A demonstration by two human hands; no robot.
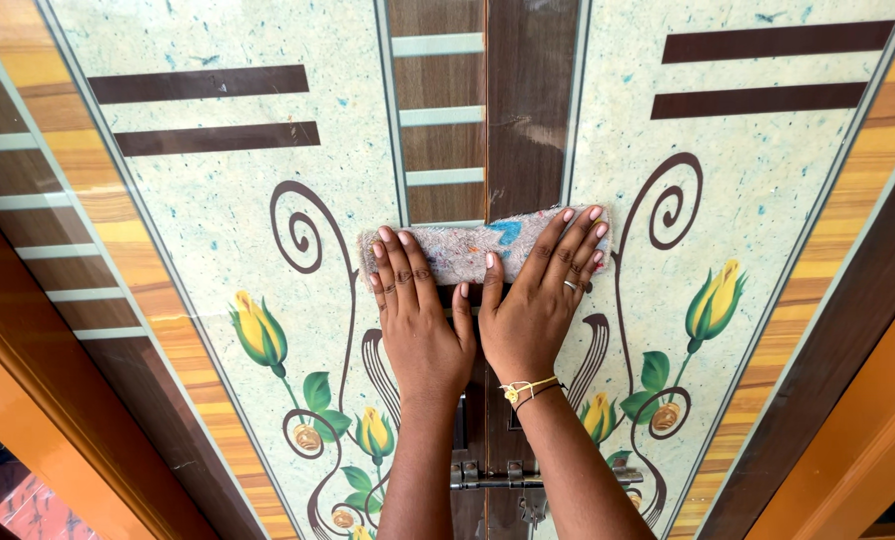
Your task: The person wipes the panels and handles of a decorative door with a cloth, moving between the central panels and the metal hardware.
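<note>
A folded speckled grey cloth (468, 248) with a blue patch lies flat against a pair of decorated doors (218, 230), across the brown centre seam. My left hand (416, 310) presses on the cloth's left half with fingers spread. My right hand (543, 290) presses on the right half, fingers spread, a ring on one finger and a yellow thread band at the wrist. Both thumbs meet below the cloth's middle.
The door panels are pale green with yellow rosebuds (258, 330), dark curling scrolls (673, 205) and brown bars. A metal latch (488, 478) sits on the seam between my forearms. Orange and brown frame edges (858, 440) run down both sides.
</note>
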